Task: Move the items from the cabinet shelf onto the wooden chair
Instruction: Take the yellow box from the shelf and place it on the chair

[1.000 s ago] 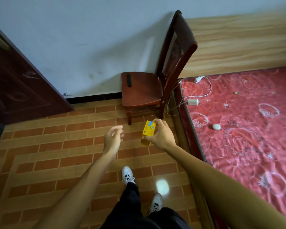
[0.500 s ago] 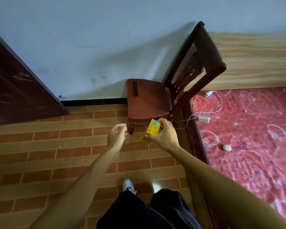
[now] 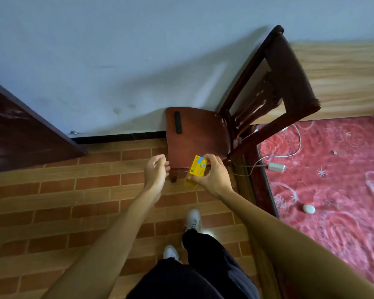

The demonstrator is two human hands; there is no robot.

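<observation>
A dark wooden chair [image 3: 203,137] stands against the white wall, its seat facing me. A black remote [image 3: 178,125] lies on the seat's far left side. My right hand [image 3: 214,175] pinches a small yellow box [image 3: 197,169] just above the seat's front edge. My left hand [image 3: 157,171] hovers to the left of the box, fingers loosely curled, holding nothing. The cabinet shelf is out of view.
A bed with a red patterned cover [image 3: 337,180] runs along the right, with a white charger and cable [image 3: 275,167] and a white pebble-like object [image 3: 308,208] on it. A dark wooden door [image 3: 20,130] stands at the left. Brick-pattern tiles cover the floor [image 3: 73,201].
I have stepped closer to the chair. My right hand has carried the yellow box forward to the seat's front edge, and my left hand has come along beside it.
</observation>
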